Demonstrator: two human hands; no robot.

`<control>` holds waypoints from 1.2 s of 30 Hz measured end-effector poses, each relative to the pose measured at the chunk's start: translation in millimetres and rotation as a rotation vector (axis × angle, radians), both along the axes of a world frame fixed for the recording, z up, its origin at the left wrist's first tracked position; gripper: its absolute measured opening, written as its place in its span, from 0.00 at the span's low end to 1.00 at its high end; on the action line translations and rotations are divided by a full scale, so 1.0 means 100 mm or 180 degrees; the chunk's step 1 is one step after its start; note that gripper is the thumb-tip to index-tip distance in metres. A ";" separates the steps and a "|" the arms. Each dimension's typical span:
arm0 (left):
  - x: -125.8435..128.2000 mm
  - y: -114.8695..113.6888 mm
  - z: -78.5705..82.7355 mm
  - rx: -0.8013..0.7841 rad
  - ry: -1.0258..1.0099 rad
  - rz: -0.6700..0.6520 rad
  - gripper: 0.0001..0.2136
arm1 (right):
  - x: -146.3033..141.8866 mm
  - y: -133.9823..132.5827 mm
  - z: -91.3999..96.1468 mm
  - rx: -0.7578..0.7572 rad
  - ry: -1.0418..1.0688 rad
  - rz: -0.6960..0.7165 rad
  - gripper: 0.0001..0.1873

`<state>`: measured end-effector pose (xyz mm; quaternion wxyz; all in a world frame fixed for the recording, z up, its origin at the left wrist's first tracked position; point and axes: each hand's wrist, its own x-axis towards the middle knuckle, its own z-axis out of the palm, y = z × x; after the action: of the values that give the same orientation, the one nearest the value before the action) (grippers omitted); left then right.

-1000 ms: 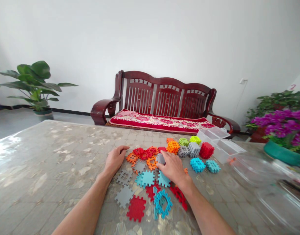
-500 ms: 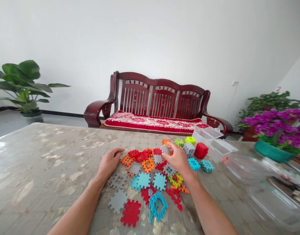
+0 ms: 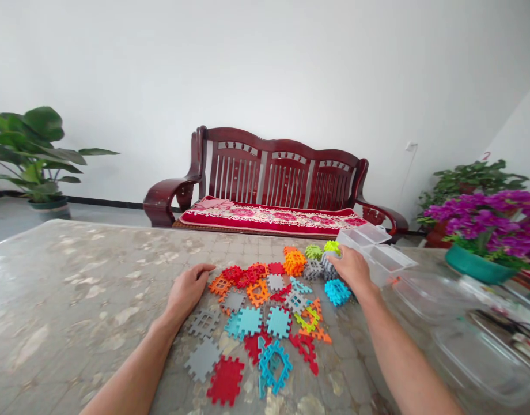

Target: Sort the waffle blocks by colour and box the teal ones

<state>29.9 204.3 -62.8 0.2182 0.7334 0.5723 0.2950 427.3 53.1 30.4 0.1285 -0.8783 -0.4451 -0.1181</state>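
My right hand [image 3: 355,268] is at the grey stack [image 3: 328,268] of notched interlocking tiles, thumb and fingers closed at its top on a grey tile [image 3: 331,254]. Its fingertips are partly hidden. My left hand [image 3: 191,288] rests on the table left of the loose tiles, loosely open and holding nothing. Among the spread pieces are a red tile [image 3: 226,380], a plain grey tile [image 3: 203,358], a light blue tile [image 3: 278,322] and a blue frame piece [image 3: 275,367]. Orange [image 3: 295,263], window-patterned grey [image 3: 313,270] and blue [image 3: 337,292] stacks stand near my right hand.
A clear divided box [image 3: 388,257] with its lid up stands behind my right hand. Clear plastic containers [image 3: 483,360] lie at the right, below purple flowers in a teal pot [image 3: 481,265]. A wooden bench [image 3: 265,173] stands beyond the table [image 3: 96,300].
My right hand has moved right with the grey tile, from beside the orange stack to the grey stack. My left hand stays on the table. The view has shifted slightly.
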 end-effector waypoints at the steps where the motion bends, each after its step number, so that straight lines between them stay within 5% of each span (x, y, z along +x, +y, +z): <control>1: 0.00 0.00 0.00 -0.0009 0.0006 0.0005 0.18 | -0.01 -0.01 -0.02 0.0041 -0.0022 0.0026 0.26; 6: -0.01 0.01 -0.01 -0.0016 -0.0010 -0.0008 0.18 | -0.30 -0.11 -0.11 0.0382 0.0714 0.0647 0.19; 9: -0.01 0.01 -0.01 -0.0002 0.0000 0.0007 0.18 | -0.60 -0.19 -0.17 -0.0046 0.1210 0.1243 0.19; 14: 0.00 0.00 0.01 -0.0013 -0.0039 0.0006 0.18 | -0.95 -0.31 -0.20 -0.0931 0.0927 0.1796 0.35; 18: 0.00 0.00 0.02 0.0012 -0.0074 -0.0003 0.17 | -1.05 -0.33 -0.21 -0.1110 0.0720 0.1730 0.41; 33: -0.01 0.02 -0.02 -0.0004 -0.0023 -0.0005 0.18 | -1.05 -0.32 -0.22 -0.0687 0.0665 0.1683 0.29; 36: -0.01 0.01 -0.01 -0.0043 -0.0002 -0.0005 0.18 | -1.07 -0.34 -0.23 -0.0847 0.0641 0.1698 0.34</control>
<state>29.4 205.6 -63.5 0.2235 0.7322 0.5737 0.2912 320.3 19.0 7.8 0.0824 -0.7469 -0.6564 0.0666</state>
